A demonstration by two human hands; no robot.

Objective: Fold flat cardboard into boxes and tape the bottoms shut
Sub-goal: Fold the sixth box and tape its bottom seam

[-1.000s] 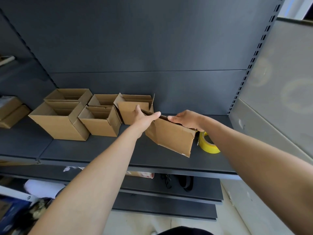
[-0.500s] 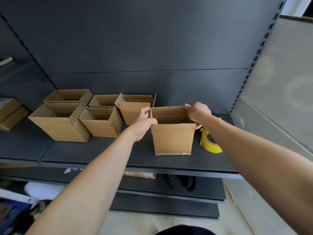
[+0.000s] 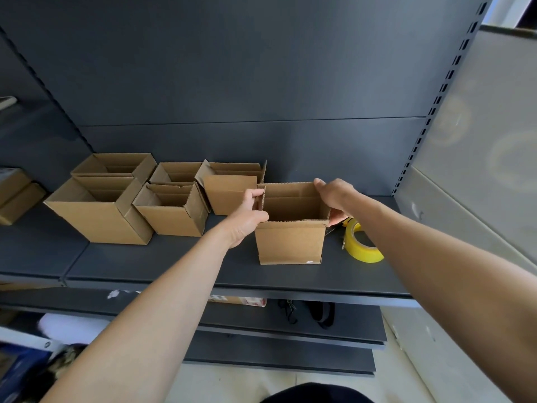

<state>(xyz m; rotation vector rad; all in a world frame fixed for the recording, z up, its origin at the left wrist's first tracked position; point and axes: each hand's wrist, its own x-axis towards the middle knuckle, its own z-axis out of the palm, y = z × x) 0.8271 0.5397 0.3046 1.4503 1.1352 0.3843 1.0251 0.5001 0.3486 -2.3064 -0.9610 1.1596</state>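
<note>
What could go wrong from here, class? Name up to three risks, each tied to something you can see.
1. The tape roll sits close by the right hand and the box; a nudge might roll it off the shelf.
2. The left hand grips the box wall right beside the next box, so it could knock that one.
3. Both hands hold thin open walls, which might crease.

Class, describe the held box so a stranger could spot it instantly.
Follow the dark shelf toward its right end. Beside the yellow tape roll stands an open cardboard box. Unlike the boxes further left, the left hand and right hand hold it.
</note>
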